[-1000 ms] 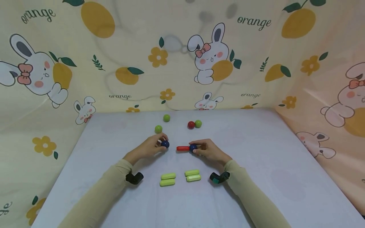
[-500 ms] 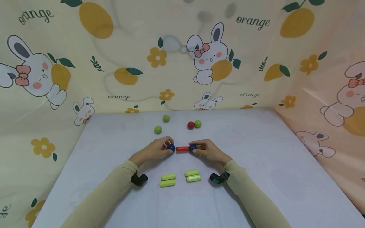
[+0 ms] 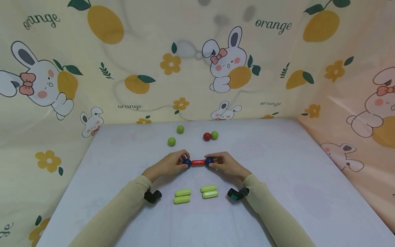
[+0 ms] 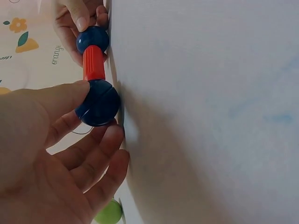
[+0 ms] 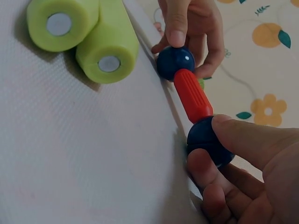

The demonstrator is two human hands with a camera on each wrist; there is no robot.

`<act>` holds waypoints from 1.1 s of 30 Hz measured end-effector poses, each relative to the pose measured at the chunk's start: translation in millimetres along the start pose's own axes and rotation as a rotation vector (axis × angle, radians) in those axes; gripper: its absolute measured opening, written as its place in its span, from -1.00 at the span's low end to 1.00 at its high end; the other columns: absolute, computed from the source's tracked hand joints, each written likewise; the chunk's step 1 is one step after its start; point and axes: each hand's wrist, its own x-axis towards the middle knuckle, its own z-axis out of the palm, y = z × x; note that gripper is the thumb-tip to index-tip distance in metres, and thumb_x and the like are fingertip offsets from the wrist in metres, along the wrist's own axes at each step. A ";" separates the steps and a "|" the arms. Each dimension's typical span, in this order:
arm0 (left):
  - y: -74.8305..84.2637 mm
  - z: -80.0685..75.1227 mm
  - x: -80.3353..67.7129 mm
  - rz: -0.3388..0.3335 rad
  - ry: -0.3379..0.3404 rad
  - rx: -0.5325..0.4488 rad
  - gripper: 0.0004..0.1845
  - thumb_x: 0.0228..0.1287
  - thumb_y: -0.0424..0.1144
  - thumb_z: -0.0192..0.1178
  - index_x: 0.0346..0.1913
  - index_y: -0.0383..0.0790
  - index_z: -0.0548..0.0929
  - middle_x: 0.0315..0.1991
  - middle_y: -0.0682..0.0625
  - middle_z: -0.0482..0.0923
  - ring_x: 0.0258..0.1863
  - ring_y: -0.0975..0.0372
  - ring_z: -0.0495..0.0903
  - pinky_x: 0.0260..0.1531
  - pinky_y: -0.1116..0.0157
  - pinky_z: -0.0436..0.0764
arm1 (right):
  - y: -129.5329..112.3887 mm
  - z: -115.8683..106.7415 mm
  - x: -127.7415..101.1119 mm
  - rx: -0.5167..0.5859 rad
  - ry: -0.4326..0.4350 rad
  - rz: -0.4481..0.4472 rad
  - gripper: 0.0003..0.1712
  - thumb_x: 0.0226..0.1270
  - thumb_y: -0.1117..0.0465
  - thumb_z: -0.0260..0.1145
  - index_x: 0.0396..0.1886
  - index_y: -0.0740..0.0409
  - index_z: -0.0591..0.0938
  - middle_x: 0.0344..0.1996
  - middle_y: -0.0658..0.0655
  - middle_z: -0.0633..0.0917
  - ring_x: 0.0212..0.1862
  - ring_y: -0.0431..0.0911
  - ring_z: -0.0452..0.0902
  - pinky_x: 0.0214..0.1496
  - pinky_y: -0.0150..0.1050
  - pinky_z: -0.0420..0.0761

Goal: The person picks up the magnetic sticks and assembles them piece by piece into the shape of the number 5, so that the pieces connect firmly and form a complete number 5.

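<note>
Fingers [image 4: 70, 91] of the left hand [image 3: 168, 164] pinch the left blue ball [image 3: 186, 162], thumb on top, other fingers curled under; right hand [image 3: 226, 164] pinches the right blue ball [image 3: 209, 161] the same way. Red stick [image 3: 198, 162] lies between the two balls, both ends touching a ball, so the three pieces form one straight dumbbell low over the counter [image 3: 277, 164], mid-front, between the hands. Wrist views confirm contact at both ends of the stick. Judged progress: the ball-stick-ball link looks joined; unused pieces are four green sticks in two pairs, left pair [image 3: 182, 196] and right pair [image 3: 209, 191], lying near the wrists, two green balls [image 3: 171, 141] [image 3: 180, 129] further back on the left, and a red ball [image 3: 206, 136] touching a green ball [image 3: 214, 135] back right. None of those are attached to anything yet. Versus a second ago: the left ball was then well apart from the stick, held off to the left, and only the right ball sat on the stick's end; half a second ago the left ball was just beside the free end; now it touches. Left hand has moved rightward, right hand barely shifted. Loose pieces on the counter unchanged. Backdrop is a cloth [image 3: 135, 51] with rabbit and orange print.
</note>
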 end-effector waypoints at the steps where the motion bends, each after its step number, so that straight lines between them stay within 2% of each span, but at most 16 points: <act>1: -0.4 0.0 -0.1 -0.002 0.000 -0.002 -0.66 0.42 -0.26 0.26 0.19 -0.12 0.53 0.04 -0.09 0.64 -0.17 0.23 0.54 -0.03 0.22 0.62 | -0.1 0.1 0.0 0.005 0.000 -0.001 -0.53 0.47 0.24 0.29 0.34 0.11 0.57 0.10 0.23 0.66 -0.24 -0.08 0.51 -0.21 -0.32 0.57; 5: -2.8 0.1 -0.6 -0.012 0.004 -0.018 -0.65 0.43 -0.26 0.25 0.22 -0.10 0.53 0.07 -0.09 0.63 -0.15 0.22 0.56 0.03 0.19 0.63 | 0.2 0.3 0.9 0.015 -0.008 -0.003 -0.50 0.46 0.25 0.30 0.36 0.11 0.55 -0.05 0.21 0.65 -0.28 -0.08 0.47 -0.26 -0.35 0.52; 8: -5.2 0.5 -0.9 -0.014 0.010 -0.022 -0.64 0.43 -0.28 0.24 0.23 -0.10 0.52 0.11 -0.10 0.63 -0.09 0.21 0.59 0.08 0.16 0.63 | 0.7 0.5 2.3 0.014 -0.018 -0.010 -0.48 0.45 0.25 0.30 0.38 0.12 0.53 -0.07 0.22 0.65 -0.29 -0.07 0.47 -0.27 -0.35 0.51; 13: -9.4 0.3 0.1 -0.011 0.023 -0.033 -0.62 0.44 -0.32 0.22 0.26 -0.09 0.52 0.16 -0.09 0.62 0.01 0.17 0.62 0.16 0.12 0.62 | -0.8 0.7 5.4 0.009 -0.016 0.005 -0.49 0.45 0.25 0.30 0.37 0.09 0.54 0.17 0.25 0.63 -0.21 -0.06 0.51 -0.20 -0.29 0.55; 17: -11.8 -1.6 3.5 -0.001 0.034 -0.049 -0.60 0.45 -0.39 0.17 0.29 -0.09 0.50 0.20 -0.10 0.59 0.03 0.14 0.62 0.18 0.10 0.61 | -1.2 -0.2 9.1 -0.008 0.008 0.018 -0.51 0.44 0.26 0.31 0.35 0.06 0.56 0.29 0.24 0.57 -0.17 -0.05 0.54 -0.20 -0.27 0.58; 24: -15.7 -8.8 6.0 -0.006 0.061 -0.055 -0.58 0.44 -0.42 0.14 0.31 -0.13 0.49 0.20 -0.14 0.58 0.06 0.08 0.63 0.17 0.07 0.61 | -2.9 -2.1 15.9 -0.062 0.047 0.049 -0.51 0.43 0.25 0.33 0.33 -0.03 0.58 0.32 0.18 0.55 -0.20 -0.05 0.57 -0.25 -0.29 0.61; 30: -22.4 -18.4 -1.2 -0.019 0.124 -0.049 -0.63 0.45 -0.37 0.14 0.26 -0.13 0.52 0.16 -0.14 0.60 0.04 0.06 0.64 0.13 0.08 0.63 | -1.9 -5.0 24.0 -0.063 0.078 0.027 -0.51 0.44 0.27 0.32 0.34 -0.01 0.57 0.33 0.20 0.54 -0.17 -0.06 0.56 -0.27 -0.32 0.57; 33: -25.4 -21.7 -6.6 0.003 0.130 -0.057 -0.65 0.46 -0.38 0.08 0.25 -0.18 0.53 0.14 -0.17 0.61 0.03 0.05 0.64 0.08 0.12 0.65 | 0.1 -5.1 24.8 -0.042 0.084 0.031 -0.48 0.45 0.28 0.30 0.38 0.00 0.54 0.30 0.22 0.54 -0.26 -0.09 0.57 -0.30 -0.33 0.57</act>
